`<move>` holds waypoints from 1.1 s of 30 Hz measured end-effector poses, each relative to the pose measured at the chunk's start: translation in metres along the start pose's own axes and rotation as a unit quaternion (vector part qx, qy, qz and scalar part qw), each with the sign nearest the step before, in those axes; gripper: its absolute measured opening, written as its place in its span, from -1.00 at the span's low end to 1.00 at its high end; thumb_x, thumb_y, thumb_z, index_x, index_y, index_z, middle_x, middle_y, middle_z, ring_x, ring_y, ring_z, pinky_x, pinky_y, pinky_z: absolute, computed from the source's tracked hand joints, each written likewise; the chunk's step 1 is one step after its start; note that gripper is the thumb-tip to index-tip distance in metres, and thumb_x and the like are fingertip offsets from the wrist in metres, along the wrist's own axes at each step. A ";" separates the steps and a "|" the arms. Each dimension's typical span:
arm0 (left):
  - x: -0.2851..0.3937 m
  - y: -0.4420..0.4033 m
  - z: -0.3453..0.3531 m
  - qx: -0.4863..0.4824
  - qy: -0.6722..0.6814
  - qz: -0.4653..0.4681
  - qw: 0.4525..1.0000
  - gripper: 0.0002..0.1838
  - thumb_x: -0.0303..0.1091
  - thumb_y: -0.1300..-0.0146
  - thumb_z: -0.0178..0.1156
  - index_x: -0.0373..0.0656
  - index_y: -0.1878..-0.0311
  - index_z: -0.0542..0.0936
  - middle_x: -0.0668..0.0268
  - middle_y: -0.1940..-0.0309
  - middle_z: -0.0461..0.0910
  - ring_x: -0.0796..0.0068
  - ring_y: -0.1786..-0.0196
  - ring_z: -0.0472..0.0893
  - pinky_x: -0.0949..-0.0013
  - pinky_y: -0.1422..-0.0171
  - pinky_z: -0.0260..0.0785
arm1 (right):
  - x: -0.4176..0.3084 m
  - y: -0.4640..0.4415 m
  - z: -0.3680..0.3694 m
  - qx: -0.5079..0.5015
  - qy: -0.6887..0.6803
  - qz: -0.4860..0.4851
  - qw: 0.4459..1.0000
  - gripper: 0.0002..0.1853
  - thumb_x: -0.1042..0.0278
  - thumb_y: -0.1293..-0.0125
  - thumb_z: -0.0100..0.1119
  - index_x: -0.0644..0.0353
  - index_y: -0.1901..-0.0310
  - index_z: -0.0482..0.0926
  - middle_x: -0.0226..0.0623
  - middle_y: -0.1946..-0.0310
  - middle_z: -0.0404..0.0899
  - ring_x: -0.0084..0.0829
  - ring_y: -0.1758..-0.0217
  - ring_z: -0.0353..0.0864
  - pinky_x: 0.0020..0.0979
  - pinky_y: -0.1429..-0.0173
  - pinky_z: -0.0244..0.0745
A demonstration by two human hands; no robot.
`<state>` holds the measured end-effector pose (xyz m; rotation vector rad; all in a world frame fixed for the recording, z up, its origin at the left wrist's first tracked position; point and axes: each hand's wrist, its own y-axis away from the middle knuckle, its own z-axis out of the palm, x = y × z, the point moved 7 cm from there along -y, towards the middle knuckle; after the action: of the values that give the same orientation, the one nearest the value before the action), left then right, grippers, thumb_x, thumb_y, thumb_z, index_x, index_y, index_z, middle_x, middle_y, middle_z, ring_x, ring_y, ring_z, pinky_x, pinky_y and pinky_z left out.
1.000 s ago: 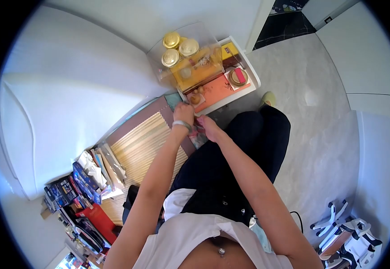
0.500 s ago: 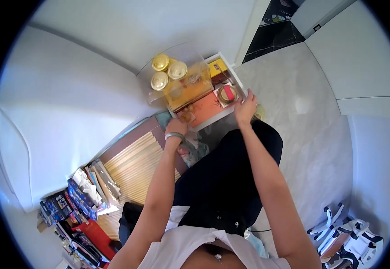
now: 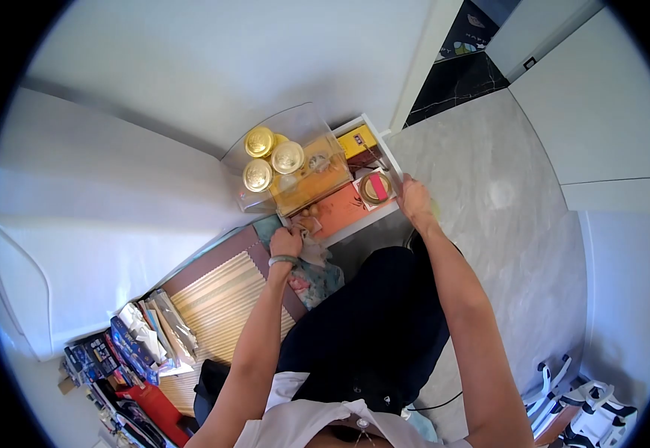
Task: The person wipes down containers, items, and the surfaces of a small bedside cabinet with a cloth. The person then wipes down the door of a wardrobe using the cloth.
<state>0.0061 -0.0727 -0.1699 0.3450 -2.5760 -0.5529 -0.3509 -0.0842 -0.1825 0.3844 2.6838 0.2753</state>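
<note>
the white drawer (image 3: 364,222) lies ahead of us, its long side slanting from near our left hand (image 3: 286,242) up to our right hand (image 3: 416,200). the right is nearer — fingers at the right corner, though we cannot tell if that grip is closed. our left is by the crumpled cloth (image 3: 316,278), fingers hidden, its grip unclear too. a second ago both hands were together near the left corner; now they're well apart.

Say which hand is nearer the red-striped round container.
Right. The right hand is at a corner of the white tray, beside the round container; the left hand is farther, by another corner.
</note>
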 end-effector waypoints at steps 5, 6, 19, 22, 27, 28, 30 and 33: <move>-0.011 -0.005 0.005 0.016 0.011 -0.001 1.000 -0.54 -0.07 -0.26 0.07 -0.36 0.24 0.68 -0.26 0.23 0.62 -0.27 0.05 0.60 -0.04 -0.09 0.43 | -0.002 0.001 0.000 0.016 -0.007 -0.002 1.000 -0.64 0.49 -0.08 0.30 0.33 0.07 0.47 0.10 0.21 0.66 0.11 0.12 0.68 -0.05 -0.01 0.62; -0.010 -0.006 0.006 0.016 0.012 0.003 1.000 -0.54 -0.07 -0.25 0.07 -0.35 0.24 0.68 -0.25 0.23 0.62 -0.27 0.05 0.60 -0.04 -0.09 0.44 | -0.002 0.001 0.000 0.016 -0.012 -0.005 1.000 -0.65 0.48 -0.08 0.30 0.32 0.08 0.48 0.11 0.21 0.66 0.11 0.12 0.68 -0.05 0.00 0.62; -0.013 -0.015 0.034 -0.019 0.032 0.035 0.999 -0.61 -0.12 -0.27 0.07 -0.34 0.27 0.62 -0.20 0.24 0.64 -0.25 0.08 0.60 -0.10 -0.08 0.42 | 0.016 -0.023 0.023 0.009 0.023 0.013 1.000 -0.63 0.49 -0.06 0.32 0.26 0.05 0.51 0.06 0.16 0.66 0.08 0.09 0.67 -0.03 -0.01 0.61; -0.012 -0.018 0.040 -0.040 0.045 0.050 0.997 -0.61 -0.13 -0.27 0.05 -0.34 0.21 0.60 -0.22 0.21 0.63 -0.26 0.07 0.60 -0.10 -0.10 0.42 | 0.022 -0.027 0.024 0.051 -0.002 -0.004 0.999 -0.71 0.52 -0.12 0.20 0.26 0.08 0.54 0.12 0.27 0.65 0.16 0.12 0.62 0.03 0.02 0.54; -0.022 -0.014 0.031 -0.066 0.052 0.087 0.993 -0.62 -0.15 -0.28 0.04 -0.31 0.10 0.57 -0.21 0.17 0.63 -0.23 0.05 0.61 -0.12 -0.11 0.43 | 0.041 -0.026 0.023 0.021 -0.050 0.026 0.998 -0.57 0.49 -0.25 0.12 0.25 -0.18 0.51 0.16 0.15 0.65 0.08 0.08 0.66 -0.06 0.01 0.57; -0.026 -0.012 0.029 -0.074 0.053 0.103 0.990 -0.61 -0.16 -0.28 0.05 -0.31 0.04 0.54 -0.20 0.16 0.64 -0.23 0.05 0.61 -0.13 -0.09 0.44 | 0.045 -0.019 0.017 0.060 -0.092 0.023 0.994 -0.60 0.47 -0.27 0.13 0.23 -0.17 0.52 0.10 0.08 0.64 0.01 0.06 0.67 -0.11 0.00 0.58; -0.020 -0.003 0.003 -0.060 0.014 0.055 0.997 -0.63 -0.21 -0.27 0.07 -0.27 -0.03 0.50 -0.15 0.17 0.65 -0.23 0.08 0.62 -0.12 -0.08 0.45 | 0.038 0.003 0.006 0.097 -0.131 0.015 0.986 -0.62 0.44 -0.29 0.14 0.21 -0.15 0.53 0.03 0.02 0.64 -0.06 0.04 0.68 -0.15 -0.01 0.59; -0.003 0.003 -0.028 0.014 -0.037 0.039 0.998 -0.63 -0.32 -0.28 0.08 -0.22 -0.12 0.40 -0.07 0.12 0.63 -0.18 0.09 0.63 -0.07 -0.01 0.51 | 0.021 0.051 -0.019 0.116 -0.212 0.015 0.970 -0.65 0.45 -0.35 0.12 0.27 -0.16 0.52 -0.03 0.03 0.64 -0.20 0.07 0.68 -0.27 0.00 0.58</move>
<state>0.0223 -0.0776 -0.1470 0.2370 -2.6585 -0.5121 -0.3659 -0.0321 -0.1612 0.4931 2.2915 -0.1070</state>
